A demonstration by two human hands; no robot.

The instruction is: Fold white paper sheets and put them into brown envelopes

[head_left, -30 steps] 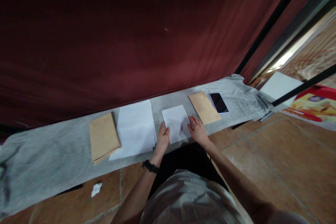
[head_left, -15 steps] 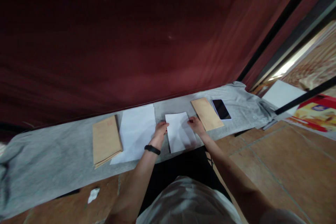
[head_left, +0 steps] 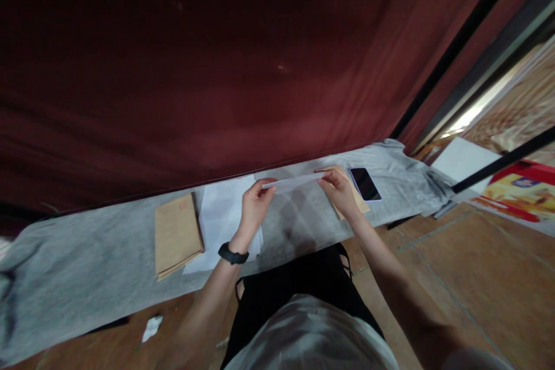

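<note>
A folded white sheet of paper (head_left: 297, 182) is held up above the grey cloth, seen almost edge-on. My left hand (head_left: 255, 203) pinches its left end, with a black band on that wrist. At the other end my right hand (head_left: 337, 189) is closed on the sheet between thumb and fingers. Beneath the right hand lies a brown envelope (head_left: 362, 203), partly covered by it. Left of my left hand, white paper sheets (head_left: 219, 211) lie flat, their right side partly hidden by the hand and forearm.
Brown envelopes (head_left: 177, 234) are stacked left of the sheets. A phone (head_left: 365, 184) rests right of the single envelope. Grey cloth (head_left: 95, 254) covers the narrow bench, against a dark red panel (head_left: 243, 81). A red printed box (head_left: 526, 191) stands at the right; crumpled tissue (head_left: 151, 328) is on the floor.
Both hands have lifted the white sheet off the cloth and tilted it from flat to nearly edge-on. The left hand has turned and come up, and the right hand now overlaps the envelope.
</note>
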